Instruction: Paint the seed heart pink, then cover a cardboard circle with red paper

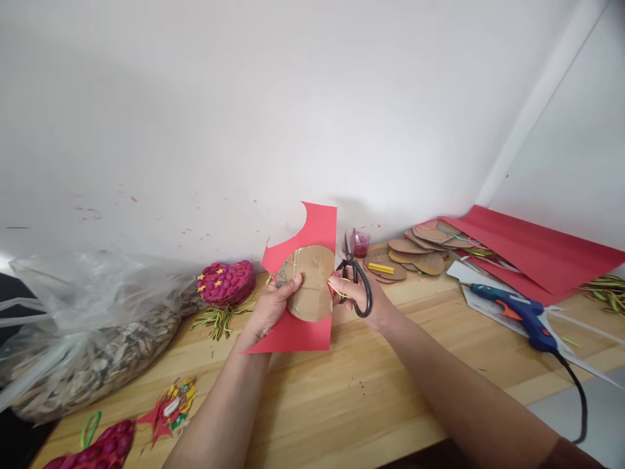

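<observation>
A round cardboard disc [312, 286] lies flat against a sheet of red paper [319, 225], which has a curved piece cut out of its upper left. My left hand [273, 303] grips both together, thumb on the disc's face and fingers hidden behind. Black-handled scissors [362, 293] hang in my right hand [354, 293], their blades pointing up. The thumb of that hand touches the right edge of the disc and paper. Beside this thumb a thin yellow loop [342, 290] shows; what it is attached to I cannot make out.
Left stand a clear plastic bag [97, 352] of cut pieces and a purple decorated piece [227, 283] with yellow stars. Cardboard shapes [415, 251], a small cup [362, 244], red sheets [527, 251] and a corded blue glue gun [527, 316] lie right. A white wall is behind.
</observation>
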A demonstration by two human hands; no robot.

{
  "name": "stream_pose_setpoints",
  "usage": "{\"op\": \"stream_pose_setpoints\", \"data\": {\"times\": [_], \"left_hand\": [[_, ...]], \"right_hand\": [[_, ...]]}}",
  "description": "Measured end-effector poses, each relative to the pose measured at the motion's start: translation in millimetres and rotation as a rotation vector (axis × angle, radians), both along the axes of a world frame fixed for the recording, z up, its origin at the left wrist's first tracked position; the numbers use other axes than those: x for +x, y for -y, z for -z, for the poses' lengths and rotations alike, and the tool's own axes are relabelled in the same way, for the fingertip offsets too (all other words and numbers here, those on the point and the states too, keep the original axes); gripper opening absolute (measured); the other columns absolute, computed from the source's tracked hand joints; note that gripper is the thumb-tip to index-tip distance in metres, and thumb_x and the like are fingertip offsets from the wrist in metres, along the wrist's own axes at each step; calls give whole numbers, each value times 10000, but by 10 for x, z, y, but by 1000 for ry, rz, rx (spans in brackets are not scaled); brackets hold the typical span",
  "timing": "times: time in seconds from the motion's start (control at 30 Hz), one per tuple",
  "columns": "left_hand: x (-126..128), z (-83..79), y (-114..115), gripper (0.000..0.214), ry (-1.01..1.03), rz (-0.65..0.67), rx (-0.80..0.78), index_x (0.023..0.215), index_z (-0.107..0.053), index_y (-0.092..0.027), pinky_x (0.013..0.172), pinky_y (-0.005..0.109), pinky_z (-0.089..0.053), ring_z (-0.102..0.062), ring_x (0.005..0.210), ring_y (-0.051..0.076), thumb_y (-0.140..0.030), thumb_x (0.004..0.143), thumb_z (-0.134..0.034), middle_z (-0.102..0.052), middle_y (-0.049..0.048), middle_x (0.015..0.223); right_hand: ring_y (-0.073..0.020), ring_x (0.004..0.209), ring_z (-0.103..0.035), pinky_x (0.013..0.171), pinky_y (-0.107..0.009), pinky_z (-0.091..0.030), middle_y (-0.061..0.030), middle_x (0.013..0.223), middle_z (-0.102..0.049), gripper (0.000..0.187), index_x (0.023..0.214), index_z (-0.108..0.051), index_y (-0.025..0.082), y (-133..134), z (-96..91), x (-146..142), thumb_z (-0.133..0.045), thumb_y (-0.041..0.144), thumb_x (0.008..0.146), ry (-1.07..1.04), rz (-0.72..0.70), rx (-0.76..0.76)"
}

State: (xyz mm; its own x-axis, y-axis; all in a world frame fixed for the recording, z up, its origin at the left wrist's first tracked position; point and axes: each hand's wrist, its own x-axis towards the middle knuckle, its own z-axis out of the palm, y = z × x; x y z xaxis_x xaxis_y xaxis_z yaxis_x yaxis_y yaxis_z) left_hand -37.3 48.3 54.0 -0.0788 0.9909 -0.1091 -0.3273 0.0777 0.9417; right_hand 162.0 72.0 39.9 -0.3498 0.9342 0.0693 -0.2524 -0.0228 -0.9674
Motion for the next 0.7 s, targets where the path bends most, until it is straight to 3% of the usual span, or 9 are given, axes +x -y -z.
{"op": "stream_pose_setpoints", "data": {"times": [0.1, 0.3, 0.4, 0.7], "left_hand": [[17, -18, 31, 566, -3, 7, -2, 1115, -711, -157, 984, 407, -573, -742, 1038, 299, -357, 633, -930, -794, 107, 1068], [30, 100, 145, 575, -37, 39, -42, 1119, -700, -156, 1014, 410, -547, -725, 1086, 300, -384, 641, -924, -785, 120, 1111], [40, 155, 219, 575, -42, 39, -55, 1123, -698, -145, 1037, 434, -528, -728, 1073, 302, -405, 657, -911, -784, 128, 1107], [2, 199, 316, 644, -26, 30, 24, 1253, -662, -154, 911, 381, -580, -755, 954, 261, -417, 707, -879, -782, 109, 1120]], "right_hand": [[-172, 560, -644, 445, -249, -293, -3, 676, -660, 356, 833, -649, 208, 3, -8, -10, -831, 489, 709, 2, 6, 22], [-154, 683, -580, 594, -286, -439, 5, 788, -647, 340, 898, -666, 217, -64, 40, -25, -823, 428, 683, -45, 212, 137], [-144, 669, -545, 649, -294, -445, 29, 719, -597, 271, 792, -619, 216, -70, 46, -33, -808, 378, 684, -3, 270, 223], [-139, 663, -526, 647, -288, -430, 30, 730, -589, 235, 827, -610, 224, -54, 130, -75, -775, 365, 736, 74, 256, 299]]}}
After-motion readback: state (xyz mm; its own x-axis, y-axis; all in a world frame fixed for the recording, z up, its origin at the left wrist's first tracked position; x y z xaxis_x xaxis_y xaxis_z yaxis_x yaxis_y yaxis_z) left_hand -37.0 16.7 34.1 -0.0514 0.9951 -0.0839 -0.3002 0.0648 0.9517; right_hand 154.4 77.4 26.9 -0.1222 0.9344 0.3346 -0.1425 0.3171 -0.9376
